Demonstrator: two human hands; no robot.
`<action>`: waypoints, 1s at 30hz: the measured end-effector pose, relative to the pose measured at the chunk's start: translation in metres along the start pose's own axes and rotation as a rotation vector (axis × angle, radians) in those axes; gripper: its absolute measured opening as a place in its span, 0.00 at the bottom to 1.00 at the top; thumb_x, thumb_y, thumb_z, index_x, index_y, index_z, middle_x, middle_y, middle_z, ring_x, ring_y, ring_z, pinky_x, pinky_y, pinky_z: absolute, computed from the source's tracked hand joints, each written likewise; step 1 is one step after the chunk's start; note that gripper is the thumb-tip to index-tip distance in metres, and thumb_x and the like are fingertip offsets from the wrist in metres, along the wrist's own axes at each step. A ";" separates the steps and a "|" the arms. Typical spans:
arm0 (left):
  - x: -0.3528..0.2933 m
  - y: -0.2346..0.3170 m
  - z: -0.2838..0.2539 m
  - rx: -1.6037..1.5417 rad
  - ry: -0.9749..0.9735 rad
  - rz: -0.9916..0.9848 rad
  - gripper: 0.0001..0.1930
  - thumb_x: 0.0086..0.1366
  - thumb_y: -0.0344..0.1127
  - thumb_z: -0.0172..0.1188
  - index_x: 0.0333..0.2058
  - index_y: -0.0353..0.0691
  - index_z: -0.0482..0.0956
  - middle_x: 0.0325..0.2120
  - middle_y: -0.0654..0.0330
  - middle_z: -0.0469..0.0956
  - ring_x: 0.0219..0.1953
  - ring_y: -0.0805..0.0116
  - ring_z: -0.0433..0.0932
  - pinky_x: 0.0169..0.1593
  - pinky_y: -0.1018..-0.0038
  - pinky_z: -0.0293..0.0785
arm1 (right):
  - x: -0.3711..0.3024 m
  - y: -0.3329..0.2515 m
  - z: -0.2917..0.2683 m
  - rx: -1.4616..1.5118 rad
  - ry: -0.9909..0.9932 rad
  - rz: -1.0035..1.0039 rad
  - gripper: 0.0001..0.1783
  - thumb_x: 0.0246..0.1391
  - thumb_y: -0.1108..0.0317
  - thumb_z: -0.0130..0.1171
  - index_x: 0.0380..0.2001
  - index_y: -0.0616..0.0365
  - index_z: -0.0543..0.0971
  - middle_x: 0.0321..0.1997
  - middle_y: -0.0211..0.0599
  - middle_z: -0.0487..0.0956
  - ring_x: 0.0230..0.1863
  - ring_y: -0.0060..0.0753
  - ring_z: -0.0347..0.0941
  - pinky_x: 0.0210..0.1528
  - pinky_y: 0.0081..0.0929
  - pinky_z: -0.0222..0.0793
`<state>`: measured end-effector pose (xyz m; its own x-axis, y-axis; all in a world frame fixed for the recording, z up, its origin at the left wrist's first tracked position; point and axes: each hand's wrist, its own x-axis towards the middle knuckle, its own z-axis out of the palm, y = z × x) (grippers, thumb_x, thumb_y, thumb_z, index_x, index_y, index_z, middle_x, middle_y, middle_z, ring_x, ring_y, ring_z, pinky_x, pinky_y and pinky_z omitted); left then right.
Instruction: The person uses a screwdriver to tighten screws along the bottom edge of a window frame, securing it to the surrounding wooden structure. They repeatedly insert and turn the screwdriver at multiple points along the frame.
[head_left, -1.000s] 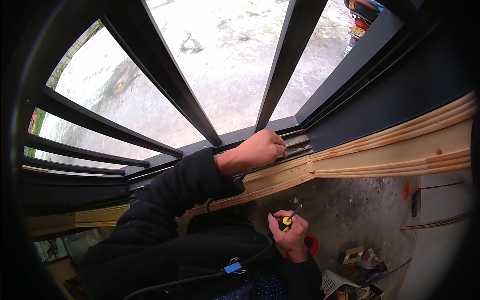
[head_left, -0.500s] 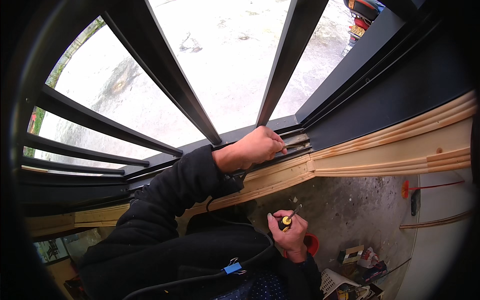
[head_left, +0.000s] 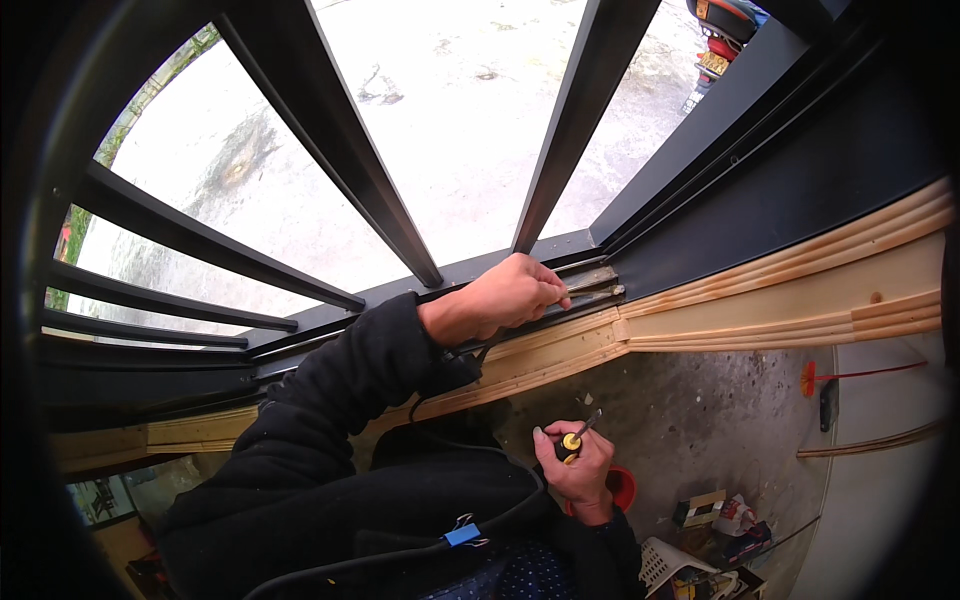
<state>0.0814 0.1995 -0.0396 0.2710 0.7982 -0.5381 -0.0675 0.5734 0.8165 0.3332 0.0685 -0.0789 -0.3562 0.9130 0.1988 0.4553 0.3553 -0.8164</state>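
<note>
My left hand point(head_left: 512, 294) reaches over the dark metal window track point(head_left: 596, 282), close to its right end corner. Its fingertips are pinched together just above the track's grooves; whatever is between them is too small or hidden to make out. Lower down, by my body, my right hand point(head_left: 580, 470) is wrapped round a screwdriver point(head_left: 568, 444) with a black and yellow handle. The screwdriver's metal shaft points up and to the right, away from the track.
Dark upright bars point(head_left: 578, 115) stand beyond the track, with a concrete yard and a parked motorbike point(head_left: 722, 40) outside. Wooden trim point(head_left: 770, 305) runs along the near side. Below are a red bucket point(head_left: 622, 487), a white plastic basket point(head_left: 668, 565) and a cardboard box point(head_left: 702, 508).
My left hand has shifted very slightly left along the track, its fingertips still pinched. My right hand keeps the screwdriver in nearly the same place.
</note>
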 end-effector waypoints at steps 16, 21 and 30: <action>-0.050 -0.031 0.027 0.965 -0.214 0.456 0.11 0.70 0.35 0.57 0.44 0.37 0.86 0.27 0.47 0.84 0.30 0.49 0.85 0.36 0.59 0.80 | 0.000 -0.001 -0.002 0.003 -0.007 -0.045 0.12 0.48 0.69 0.77 0.30 0.59 0.81 0.23 0.38 0.82 0.23 0.43 0.80 0.27 0.34 0.75; -0.056 -0.031 0.034 1.077 -0.113 0.498 0.10 0.68 0.34 0.57 0.43 0.40 0.84 0.24 0.48 0.82 0.28 0.43 0.83 0.34 0.54 0.80 | -0.003 0.001 -0.003 -0.010 -0.007 -0.048 0.12 0.48 0.69 0.77 0.30 0.59 0.81 0.24 0.38 0.82 0.23 0.44 0.81 0.27 0.34 0.75; -0.045 -0.021 0.021 0.741 0.289 0.433 0.14 0.67 0.33 0.52 0.37 0.31 0.85 0.33 0.39 0.84 0.40 0.37 0.82 0.47 0.52 0.79 | -0.006 0.002 -0.002 0.010 0.006 -0.031 0.12 0.49 0.69 0.77 0.29 0.58 0.81 0.23 0.37 0.81 0.23 0.43 0.80 0.26 0.34 0.75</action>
<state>0.0909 0.1478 -0.0286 0.1072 0.9890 -0.1021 0.5554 0.0256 0.8312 0.3377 0.0639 -0.0807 -0.3650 0.9029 0.2271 0.4357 0.3813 -0.8154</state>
